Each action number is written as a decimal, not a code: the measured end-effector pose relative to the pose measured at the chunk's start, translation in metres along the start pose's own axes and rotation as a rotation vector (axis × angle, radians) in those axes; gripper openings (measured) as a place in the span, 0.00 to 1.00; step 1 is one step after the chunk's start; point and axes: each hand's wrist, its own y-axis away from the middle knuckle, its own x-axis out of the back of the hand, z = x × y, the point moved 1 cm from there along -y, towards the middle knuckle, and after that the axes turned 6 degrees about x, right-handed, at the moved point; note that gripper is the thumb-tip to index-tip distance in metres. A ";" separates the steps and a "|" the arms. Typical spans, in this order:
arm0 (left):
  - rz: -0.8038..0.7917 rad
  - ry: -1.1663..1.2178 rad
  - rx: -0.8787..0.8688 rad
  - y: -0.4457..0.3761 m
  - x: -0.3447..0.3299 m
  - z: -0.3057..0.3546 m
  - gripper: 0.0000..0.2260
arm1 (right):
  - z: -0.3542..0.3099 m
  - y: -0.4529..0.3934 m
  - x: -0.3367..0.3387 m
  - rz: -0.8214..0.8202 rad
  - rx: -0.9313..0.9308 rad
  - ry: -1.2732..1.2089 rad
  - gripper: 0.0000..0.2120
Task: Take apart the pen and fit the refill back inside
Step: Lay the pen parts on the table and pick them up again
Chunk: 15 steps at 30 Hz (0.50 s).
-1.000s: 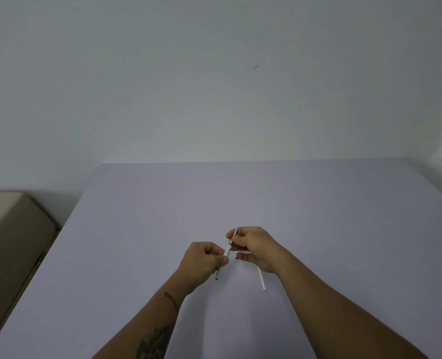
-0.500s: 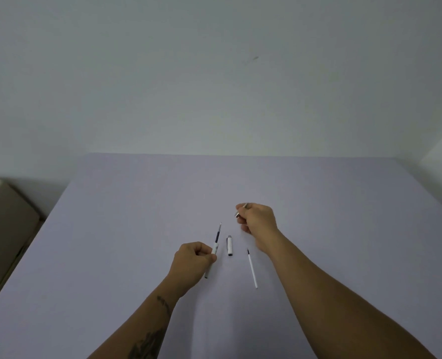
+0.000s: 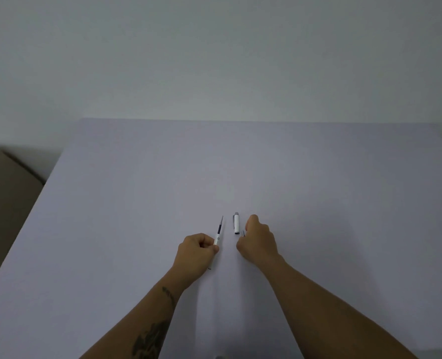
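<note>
Head view is showing the left hand [image 3: 196,248] pinching the thin white pen body [image 3: 218,235]. Right hand [image 3: 258,240], curled, is holding a small metal tip [image 3: 243,232] beside the white cap [image 3: 236,224]. Taking-apart looks nearly done; the refill is needing careful lining up next.

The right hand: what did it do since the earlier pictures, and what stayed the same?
The right hand left the left hand, moved right, and now covers the thin white refill seen earlier. It keeps a small metal tip. The left hand still grips the white pen barrel; the white cap lies unmoved.

Left hand [image 3: 196,251] and right hand [image 3: 258,242], fingers [image 3: 209,240] curled.
</note>
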 end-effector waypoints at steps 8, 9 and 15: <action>0.006 -0.021 -0.015 0.001 0.001 0.002 0.03 | 0.003 -0.002 0.010 0.018 0.000 -0.052 0.10; 0.009 -0.031 -0.025 0.002 0.001 0.004 0.03 | 0.004 -0.002 0.016 0.015 -0.009 -0.132 0.09; -0.009 -0.070 -0.118 0.007 -0.010 0.024 0.02 | 0.000 0.010 0.038 -0.235 -0.185 -0.837 0.07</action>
